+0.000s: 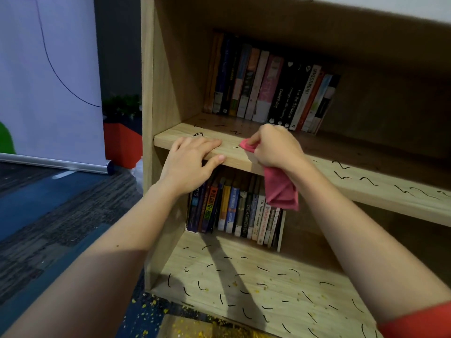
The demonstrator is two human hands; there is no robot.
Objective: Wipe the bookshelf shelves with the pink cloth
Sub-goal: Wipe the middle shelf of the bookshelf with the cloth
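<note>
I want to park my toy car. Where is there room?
The light wooden middle shelf is bare right of its upright book row; the pen-marked bottom shelf, before its books. Crowded: left front, left hand and right hand gripping pink cloth.

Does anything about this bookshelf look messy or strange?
Yes. Short black marks are scribbled across the middle shelf and bottom shelf, and yellow crumbs lie scattered on the bottom shelf and the floor in front. The right hand holds the pink cloth at the middle shelf's front edge.
</note>
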